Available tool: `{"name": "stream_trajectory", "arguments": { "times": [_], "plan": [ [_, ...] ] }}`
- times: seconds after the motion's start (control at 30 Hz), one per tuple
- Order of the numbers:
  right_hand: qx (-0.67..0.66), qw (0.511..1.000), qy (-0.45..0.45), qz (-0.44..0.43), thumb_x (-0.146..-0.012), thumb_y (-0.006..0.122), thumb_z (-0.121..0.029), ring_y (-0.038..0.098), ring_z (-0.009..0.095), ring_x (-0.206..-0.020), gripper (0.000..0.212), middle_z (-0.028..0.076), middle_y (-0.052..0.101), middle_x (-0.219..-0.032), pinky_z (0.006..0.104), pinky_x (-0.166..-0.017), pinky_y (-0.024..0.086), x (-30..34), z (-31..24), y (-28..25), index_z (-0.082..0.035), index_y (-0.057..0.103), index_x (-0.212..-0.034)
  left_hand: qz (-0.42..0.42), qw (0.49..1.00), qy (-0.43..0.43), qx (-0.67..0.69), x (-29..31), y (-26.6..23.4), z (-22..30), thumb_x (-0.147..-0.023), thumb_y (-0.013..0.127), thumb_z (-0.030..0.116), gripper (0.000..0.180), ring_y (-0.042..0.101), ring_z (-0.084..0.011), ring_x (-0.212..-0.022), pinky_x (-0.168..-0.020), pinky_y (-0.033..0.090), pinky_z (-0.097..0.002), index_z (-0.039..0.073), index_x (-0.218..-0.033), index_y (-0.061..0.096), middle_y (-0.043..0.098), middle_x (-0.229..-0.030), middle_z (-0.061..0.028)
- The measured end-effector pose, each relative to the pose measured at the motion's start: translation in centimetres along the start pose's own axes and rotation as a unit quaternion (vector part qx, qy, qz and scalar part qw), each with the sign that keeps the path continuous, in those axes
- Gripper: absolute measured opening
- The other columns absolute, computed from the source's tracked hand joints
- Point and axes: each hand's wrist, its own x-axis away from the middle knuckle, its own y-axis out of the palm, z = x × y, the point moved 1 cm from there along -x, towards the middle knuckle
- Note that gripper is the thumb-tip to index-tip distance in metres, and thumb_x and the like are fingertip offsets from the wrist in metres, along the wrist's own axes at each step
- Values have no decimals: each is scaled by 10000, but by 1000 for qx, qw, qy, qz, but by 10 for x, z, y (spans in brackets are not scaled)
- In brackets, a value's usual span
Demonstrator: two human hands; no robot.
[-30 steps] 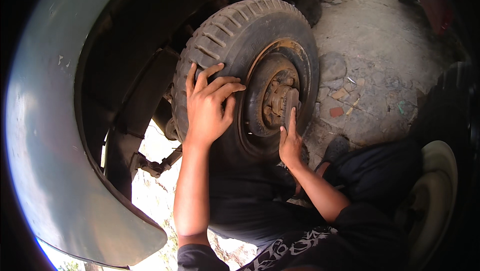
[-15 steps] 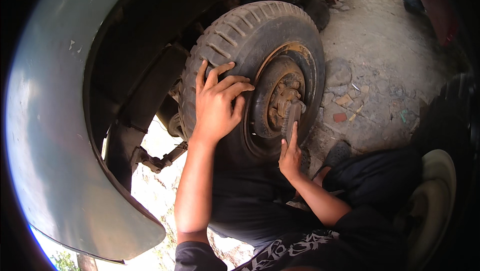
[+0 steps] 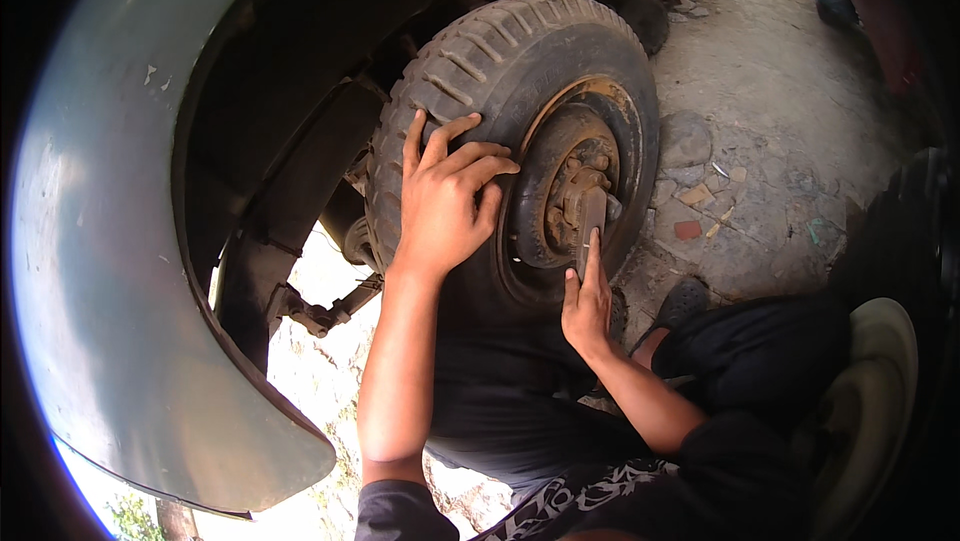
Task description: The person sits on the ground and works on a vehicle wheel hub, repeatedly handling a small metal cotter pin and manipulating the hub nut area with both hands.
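A vehicle wheel stands in front of me, with a dusty, deep-treaded black tire and a rusty hub. My left hand lies on the tire's tread and sidewall, its fingers spread and gripping nothing. In my right hand is a long narrow brush, held by its lower end with a finger stretched along its back. The brush's head is up against the hub; its bristles are hidden from this angle.
A grey-green fender curves around the wheel on the left. Stone and broken brick pieces lie on the rough ground to the right. Beside my legs at the lower right is a pale round rim.
The brush has turned more upright at the hub, and its bristles, visible before, are now out of sight. My left hand stays on the tire; the whole view has shifted slightly.
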Motion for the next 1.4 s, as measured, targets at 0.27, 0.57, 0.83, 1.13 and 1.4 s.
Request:
{"name": "stream_trajectory", "arguments": {
  "times": [0.27,0.57,0.83,1.13,1.4],
  "plan": [
    [149,975,95,-138,-1082,641,-78,723,590,-976,933,360,686,-1185,618,-851,593,-52,6,15,-271,113,-1827,-2,1000,3,-4,1,-1,0,-819,740,38,310,583,-278,-1482,-1392,187,-618,187,-1058,872,824,-1205,35],
    [168,976,44,-129,-1093,649,-84,726,594,-960,864,356,679,-1205,617,-796,611,5,36,5,-264,211,-1815,-8,1000,-1,8,0,-1,5,-836,721,35,319,570,-286,-1500,-1397,161,-607,189,-1072,869,822,-1220,29],
    [90,995,-25,-43,-1138,609,-129,723,548,-1183,773,318,724,-1351,595,-999,606,-62,24,-10,-256,231,-1801,17,1000,1,-10,0,6,3,-841,777,82,235,588,-271,-1466,-1389,186,-635,187,-1021,885,833,-1165,34],
    [39,977,195,-72,-1172,585,-285,771,481,-1003,786,366,730,-1208,589,-835,619,-92,50,-61,-103,147,-1799,11,1000,-4,-10,1,3,4,-829,777,63,261,588,-266,-1466,-1386,181,-624,197,-1027,880,833,-1169,40],
    [-477,734,480,-50,-1226,459,-443,459,123,-558,652,-9,493,-846,317,-477,406,-27,97,-19,-381,160,-1801,-3,1000,-6,-10,-2,1,5,-851,739,50,299,567,-272,-1494,-1392,156,-616,203,-1067,877,828,-1201,38]
  ]
}}
